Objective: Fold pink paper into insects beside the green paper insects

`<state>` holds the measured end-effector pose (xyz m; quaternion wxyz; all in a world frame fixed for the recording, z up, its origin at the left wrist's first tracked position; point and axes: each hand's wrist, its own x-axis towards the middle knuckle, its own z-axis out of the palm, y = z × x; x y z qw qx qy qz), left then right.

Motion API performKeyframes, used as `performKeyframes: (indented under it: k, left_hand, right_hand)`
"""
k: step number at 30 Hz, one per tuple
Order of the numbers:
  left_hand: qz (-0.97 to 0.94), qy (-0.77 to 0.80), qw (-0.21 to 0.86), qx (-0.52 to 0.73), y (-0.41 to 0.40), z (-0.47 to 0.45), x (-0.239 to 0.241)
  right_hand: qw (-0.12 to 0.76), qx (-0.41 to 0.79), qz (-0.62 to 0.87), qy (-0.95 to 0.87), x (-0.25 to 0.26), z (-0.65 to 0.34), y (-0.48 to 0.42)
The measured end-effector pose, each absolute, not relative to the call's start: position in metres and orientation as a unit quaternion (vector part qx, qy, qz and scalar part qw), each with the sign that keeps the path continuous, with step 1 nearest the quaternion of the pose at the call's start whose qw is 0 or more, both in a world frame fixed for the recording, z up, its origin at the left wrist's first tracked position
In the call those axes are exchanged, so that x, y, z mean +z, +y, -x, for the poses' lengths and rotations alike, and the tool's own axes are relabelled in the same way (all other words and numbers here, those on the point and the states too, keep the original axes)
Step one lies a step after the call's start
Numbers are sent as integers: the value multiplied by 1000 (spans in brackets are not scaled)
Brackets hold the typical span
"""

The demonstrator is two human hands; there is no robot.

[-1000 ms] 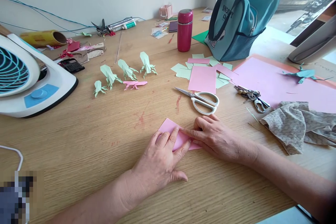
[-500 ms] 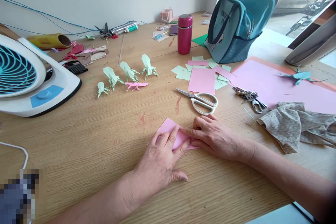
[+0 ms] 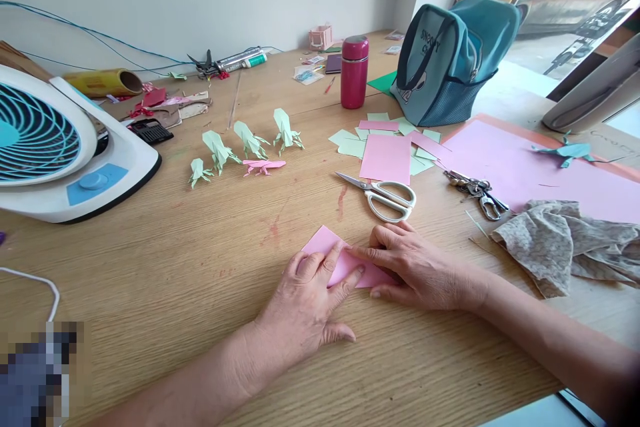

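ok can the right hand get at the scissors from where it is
Probably yes: the scissors lie just beyond the right hand, handles nearest, with nothing seen between. It would likely have to leave the pink paper first.

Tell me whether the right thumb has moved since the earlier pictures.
Yes: judged against the scissors, the right thumb has shifted farther away from them, toward the person's body.

bright daylight from upper right; pixelated patch (image 3: 37,377) lower left
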<state>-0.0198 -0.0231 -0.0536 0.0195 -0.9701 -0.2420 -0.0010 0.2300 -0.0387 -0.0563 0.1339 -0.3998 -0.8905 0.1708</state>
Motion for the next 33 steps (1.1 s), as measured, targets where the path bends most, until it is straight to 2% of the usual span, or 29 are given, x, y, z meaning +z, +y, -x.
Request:
performKeyframes:
  k: [4,9,16,23,29,33]
  left_hand:
    - [978,-207,26,-24,-11,26,-51]
    - [984,-155,46,-70,4,36,-56]
    - [981,-110,84,-139,21,44,-53]
    - [992,-78,3,-104,28,44,-49]
    - [983,-133,-21,-124,21,39,-50]
    - [979,-156,-12,-133,11,35,-53]
  right_hand:
    - [191,237,401,-864,-56,-236,-38]
    - [242,260,394,-848,-56,-237,-37]
    - [217,213,365,-880,-58,-232,-37]
    - [188,166,375,-892,-61,-224,-36]
    - [211,189,361,-889,-61,-221,-40]
    - [235,163,420,-861,-66,-220,-36]
